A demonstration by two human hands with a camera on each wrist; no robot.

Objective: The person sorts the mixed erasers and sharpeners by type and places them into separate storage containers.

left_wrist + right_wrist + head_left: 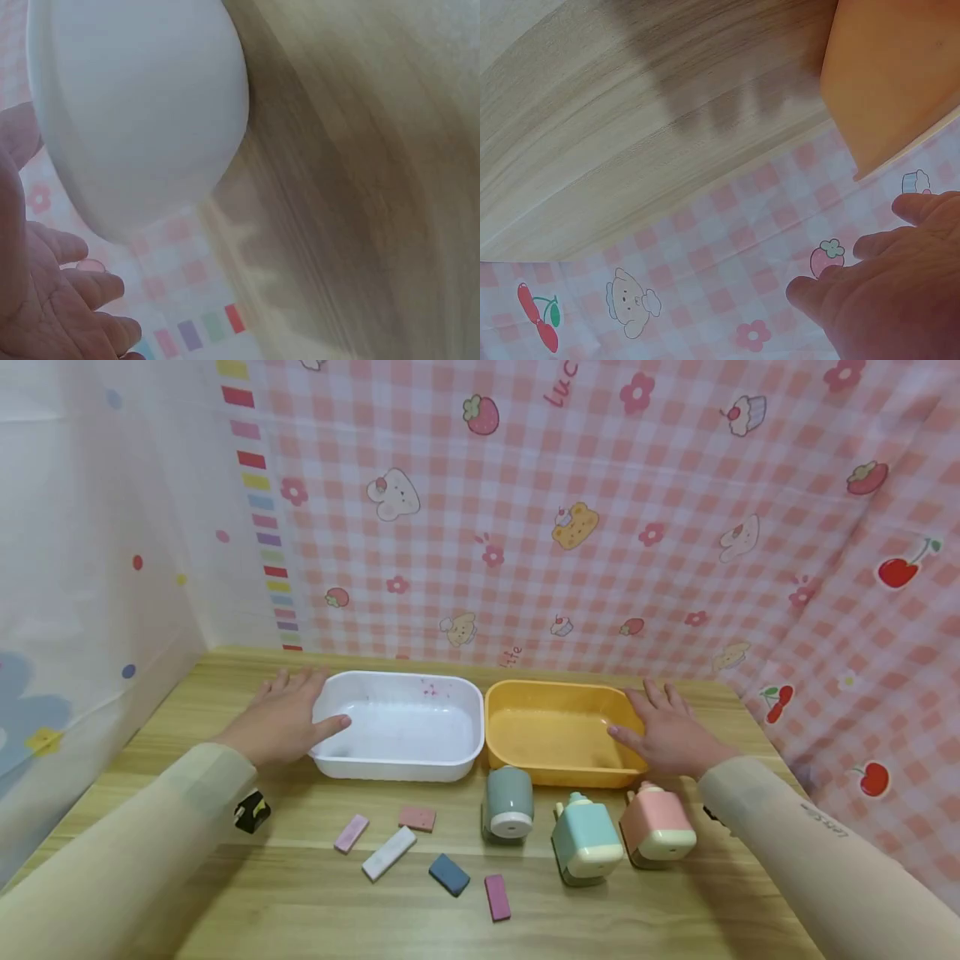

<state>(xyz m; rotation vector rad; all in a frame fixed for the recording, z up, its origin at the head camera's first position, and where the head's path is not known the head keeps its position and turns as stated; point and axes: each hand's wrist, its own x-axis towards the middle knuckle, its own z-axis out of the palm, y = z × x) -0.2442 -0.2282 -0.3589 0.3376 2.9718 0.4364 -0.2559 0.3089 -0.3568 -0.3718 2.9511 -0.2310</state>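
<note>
My left hand (288,718) is at the left end of a white plastic tray (397,770), its fingers spread and its thumb reaching over the rim. In the left wrist view, the fingers (94,289) lie loosely extended below the white tray's outer wall (150,112). On the other side, my right hand (667,731) hovers by the right end of an orange tray (562,770), thumb over its edge. The right wrist view has these fingers (877,244) extended beside the orange tray's corner (892,90). Whether either hand touches its tray, I cannot tell.
Before the trays stand a grey-green sharpener (510,802), a turquoise sharpener (587,839) and a pink sharpener (657,827). Several small eraser-like blocks lie left of them, including a white block (389,853) and a blue block (449,875). A checked cloth (525,527) hangs behind the table.
</note>
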